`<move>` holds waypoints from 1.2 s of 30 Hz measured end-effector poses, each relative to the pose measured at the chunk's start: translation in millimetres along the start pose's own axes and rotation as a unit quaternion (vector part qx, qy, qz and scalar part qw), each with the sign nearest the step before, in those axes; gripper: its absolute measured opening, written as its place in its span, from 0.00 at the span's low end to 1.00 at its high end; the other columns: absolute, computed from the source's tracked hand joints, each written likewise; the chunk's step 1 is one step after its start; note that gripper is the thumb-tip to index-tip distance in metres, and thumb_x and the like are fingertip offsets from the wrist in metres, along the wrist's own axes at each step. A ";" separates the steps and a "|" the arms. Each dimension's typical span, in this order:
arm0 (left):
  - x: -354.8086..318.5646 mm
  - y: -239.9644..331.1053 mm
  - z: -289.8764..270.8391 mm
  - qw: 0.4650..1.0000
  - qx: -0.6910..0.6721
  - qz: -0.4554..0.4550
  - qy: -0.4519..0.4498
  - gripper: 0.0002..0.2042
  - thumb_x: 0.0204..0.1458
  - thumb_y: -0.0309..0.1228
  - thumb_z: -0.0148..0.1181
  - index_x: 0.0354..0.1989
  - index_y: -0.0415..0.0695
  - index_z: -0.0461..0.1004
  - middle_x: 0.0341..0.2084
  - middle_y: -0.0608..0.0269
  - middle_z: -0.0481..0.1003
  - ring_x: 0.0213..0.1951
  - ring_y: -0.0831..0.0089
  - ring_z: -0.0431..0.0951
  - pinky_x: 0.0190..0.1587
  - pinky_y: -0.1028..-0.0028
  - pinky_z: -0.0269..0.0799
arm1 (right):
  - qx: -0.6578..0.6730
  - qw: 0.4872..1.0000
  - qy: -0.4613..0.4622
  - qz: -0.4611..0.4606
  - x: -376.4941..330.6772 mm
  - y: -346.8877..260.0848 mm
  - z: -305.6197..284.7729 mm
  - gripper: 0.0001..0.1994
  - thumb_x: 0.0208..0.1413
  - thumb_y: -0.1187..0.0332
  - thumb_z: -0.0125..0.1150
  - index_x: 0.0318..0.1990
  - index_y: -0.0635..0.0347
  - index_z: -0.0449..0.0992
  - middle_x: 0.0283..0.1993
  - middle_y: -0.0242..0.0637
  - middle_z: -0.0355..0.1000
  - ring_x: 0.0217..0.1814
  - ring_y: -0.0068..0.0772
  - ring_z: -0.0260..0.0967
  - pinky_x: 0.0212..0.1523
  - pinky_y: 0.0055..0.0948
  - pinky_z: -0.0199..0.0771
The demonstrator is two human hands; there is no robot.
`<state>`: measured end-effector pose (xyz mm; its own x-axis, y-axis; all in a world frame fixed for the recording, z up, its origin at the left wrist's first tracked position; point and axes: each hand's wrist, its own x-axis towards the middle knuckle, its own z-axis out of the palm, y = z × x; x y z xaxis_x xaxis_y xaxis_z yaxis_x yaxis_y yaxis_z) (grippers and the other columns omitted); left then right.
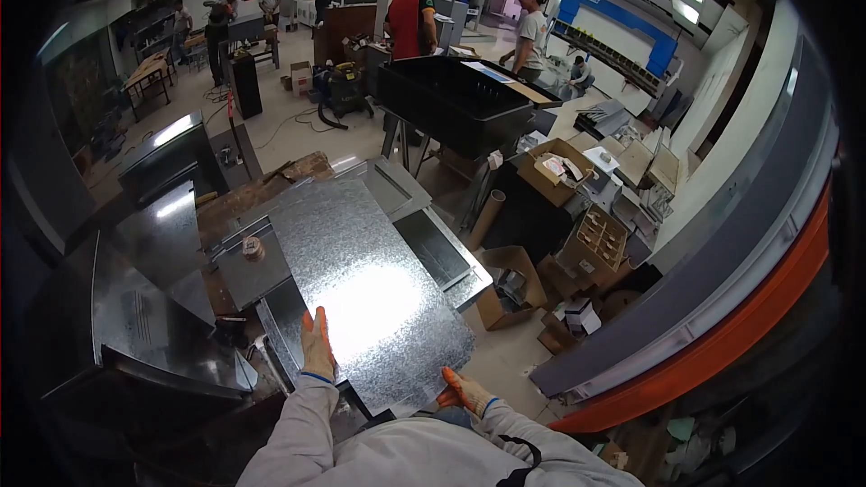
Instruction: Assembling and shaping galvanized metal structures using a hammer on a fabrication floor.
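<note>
A large galvanized metal sheet (343, 225) lies in front of me, its near end close to my body and a bright glare on its surface. My left hand (317, 344), in an orange-palmed work glove, grips the sheet's left edge, fingers pointing away from me. Around the near right corner my right hand (463, 391), gloved the same way, holds the sheet with the fingers partly hidden. Beneath and beside it are other metal panels (397, 188). A small copper-coloured roll (253, 249) rests on a flat grey plate to the left.
Folded dark metal panels (149, 316) stand at the left. Open cardboard boxes (511, 289) crowd the floor at right, near a grey and orange machine (695, 325). A big black tray-like housing (456, 104) sits on stands ahead. Several people work farther back, one in a red shirt (410, 18).
</note>
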<state>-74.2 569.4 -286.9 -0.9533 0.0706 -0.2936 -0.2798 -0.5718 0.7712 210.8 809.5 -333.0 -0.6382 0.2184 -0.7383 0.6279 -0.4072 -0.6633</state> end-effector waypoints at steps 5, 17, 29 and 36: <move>12.3 -7.7 -16.5 1.000 0.005 0.017 -0.015 0.37 0.60 0.37 0.65 0.71 0.35 0.51 0.60 0.54 0.68 0.60 0.68 0.71 0.65 0.72 0.66 | -0.010 1.000 0.000 -0.005 0.3 -1.8 4.4 0.41 0.54 0.29 0.57 0.50 0.66 0.74 0.35 0.45 0.78 0.32 0.37 0.78 0.38 0.36 0.83; 2.8 1.4 -4.1 1.000 0.003 -0.013 -0.021 0.36 0.60 0.37 0.64 0.71 0.36 0.52 0.60 0.56 0.68 0.59 0.68 0.71 0.63 0.70 0.67 | 0.001 1.000 -0.008 0.002 5.5 2.7 -0.2 0.42 0.54 0.29 0.57 0.52 0.67 0.72 0.34 0.47 0.77 0.33 0.39 0.78 0.39 0.37 0.83; 11.4 -6.1 -7.5 0.999 0.001 -0.036 -0.035 0.41 0.62 0.36 0.62 0.75 0.39 0.40 0.69 0.49 0.57 0.69 0.62 0.60 0.69 0.68 0.60 | -0.015 0.999 -0.040 0.005 18.3 11.3 -12.3 0.44 0.53 0.27 0.54 0.52 0.67 0.73 0.36 0.49 0.77 0.37 0.41 0.78 0.42 0.38 0.82; 12.4 -8.8 -15.4 0.999 0.028 -0.026 -0.015 0.42 0.58 0.39 0.67 0.73 0.36 0.47 0.64 0.52 0.64 0.64 0.63 0.66 0.66 0.66 0.64 | 0.002 0.999 -0.035 0.029 15.4 12.0 -7.1 0.44 0.53 0.28 0.56 0.51 0.69 0.73 0.36 0.49 0.77 0.36 0.41 0.78 0.42 0.39 0.82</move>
<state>-81.8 562.7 -306.0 -0.9401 0.1246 -0.3174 -0.3343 -0.5205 0.7857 211.6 814.2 -353.2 -0.6311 0.1324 -0.7643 0.6621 -0.4215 -0.6197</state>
